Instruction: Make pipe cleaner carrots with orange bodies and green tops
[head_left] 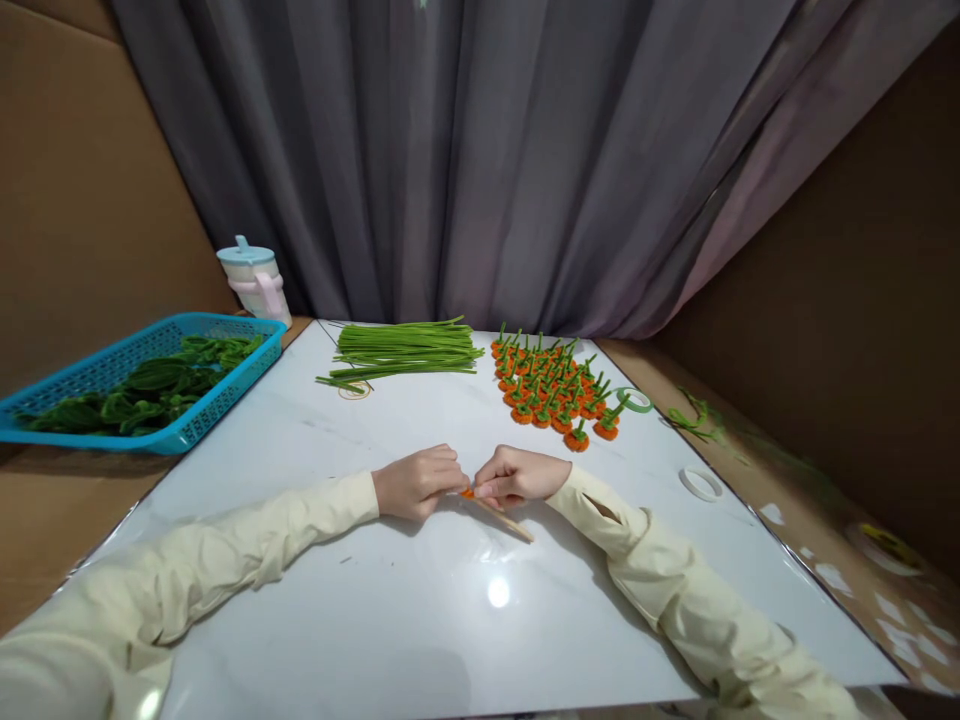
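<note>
1 wooden stick [516,527] + orange bit [468,492] over mid desk [315,630], pinched in right hand [525,475], prob for control; left hand [414,483] curled close, can't tell its grip tbh. Orange heads [553,388] sit stems-up, prob avoiding bends.

The left sleeve [247,545] and right sleeve [679,585] are cream and wrinkled. Near the right hand [523,474], a slit [602,508] gapes behind the cuff [566,490].

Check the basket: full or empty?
Partly full: green leaves lie in the blue basket, with bare mesh wall showing along its far side.
</note>
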